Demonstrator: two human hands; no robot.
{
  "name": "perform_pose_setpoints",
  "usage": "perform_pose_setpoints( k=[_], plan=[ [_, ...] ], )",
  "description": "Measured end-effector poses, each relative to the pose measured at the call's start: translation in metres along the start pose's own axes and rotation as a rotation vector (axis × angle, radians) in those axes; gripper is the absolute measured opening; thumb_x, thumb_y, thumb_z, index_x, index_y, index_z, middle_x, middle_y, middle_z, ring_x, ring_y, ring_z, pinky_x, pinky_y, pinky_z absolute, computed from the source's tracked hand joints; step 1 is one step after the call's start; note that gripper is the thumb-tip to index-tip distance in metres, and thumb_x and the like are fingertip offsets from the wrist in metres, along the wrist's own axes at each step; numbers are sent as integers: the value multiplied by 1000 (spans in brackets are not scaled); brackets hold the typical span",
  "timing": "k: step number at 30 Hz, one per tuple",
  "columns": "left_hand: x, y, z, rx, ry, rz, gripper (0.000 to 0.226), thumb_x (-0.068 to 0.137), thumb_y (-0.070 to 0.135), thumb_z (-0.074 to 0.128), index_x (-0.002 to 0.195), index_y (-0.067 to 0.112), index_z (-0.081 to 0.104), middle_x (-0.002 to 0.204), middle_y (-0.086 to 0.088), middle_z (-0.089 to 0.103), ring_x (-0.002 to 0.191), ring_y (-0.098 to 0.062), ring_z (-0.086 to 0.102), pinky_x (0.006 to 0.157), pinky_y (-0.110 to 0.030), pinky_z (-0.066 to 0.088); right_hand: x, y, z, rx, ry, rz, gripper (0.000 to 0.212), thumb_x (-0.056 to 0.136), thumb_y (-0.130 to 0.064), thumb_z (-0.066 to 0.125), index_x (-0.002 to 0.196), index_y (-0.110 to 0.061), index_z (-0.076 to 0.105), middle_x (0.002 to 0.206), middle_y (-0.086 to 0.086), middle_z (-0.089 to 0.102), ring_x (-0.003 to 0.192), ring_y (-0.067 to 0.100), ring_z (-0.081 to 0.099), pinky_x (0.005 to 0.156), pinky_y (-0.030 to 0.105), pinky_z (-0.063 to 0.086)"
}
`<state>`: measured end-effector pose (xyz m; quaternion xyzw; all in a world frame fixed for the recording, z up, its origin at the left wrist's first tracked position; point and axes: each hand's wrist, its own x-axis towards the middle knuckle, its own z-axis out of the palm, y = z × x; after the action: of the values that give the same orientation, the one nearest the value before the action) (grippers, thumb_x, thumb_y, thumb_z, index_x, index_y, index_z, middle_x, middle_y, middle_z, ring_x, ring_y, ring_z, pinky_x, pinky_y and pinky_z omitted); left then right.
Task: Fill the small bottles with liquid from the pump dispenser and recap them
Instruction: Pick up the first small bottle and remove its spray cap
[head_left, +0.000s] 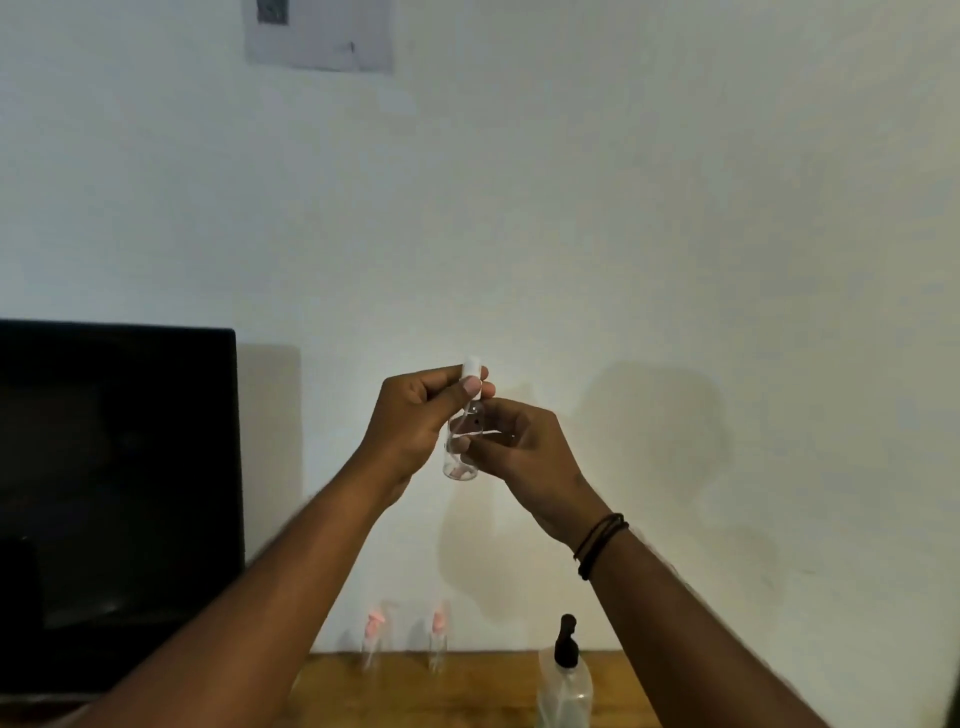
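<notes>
Left hand (415, 415) pinched white cap (471, 370); right hand (524, 447) gripped small bottle (461, 447). Uncapping or recapping, unclear; 2 bottles (375, 642) waited by pump dispenser (565, 670).

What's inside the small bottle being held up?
The small bottle is mostly clear, with something pink at the bottom. The right hand and left hand cover its middle and neck, so the fill level cannot be told.

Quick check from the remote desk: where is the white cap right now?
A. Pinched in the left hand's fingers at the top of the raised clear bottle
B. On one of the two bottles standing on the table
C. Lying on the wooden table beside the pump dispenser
A: the white cap sits between the left hand fingers atop the clear bottle, whose body the right hand holds.
</notes>
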<state>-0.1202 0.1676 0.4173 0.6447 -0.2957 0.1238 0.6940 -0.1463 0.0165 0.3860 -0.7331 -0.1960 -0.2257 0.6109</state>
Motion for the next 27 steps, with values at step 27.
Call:
perform_pose_setpoints(
  k=[27],
  plan=[
    [5, 47, -10, 96, 49, 9, 18, 96, 23, 72, 113, 22, 77, 106, 5, 80, 103, -9, 74, 92, -29, 53, 9, -44, 7, -90, 159, -55, 32, 84, -5, 83, 114, -5, 73, 97, 5, 75, 81, 23, 77, 67, 29, 61]
  ],
)
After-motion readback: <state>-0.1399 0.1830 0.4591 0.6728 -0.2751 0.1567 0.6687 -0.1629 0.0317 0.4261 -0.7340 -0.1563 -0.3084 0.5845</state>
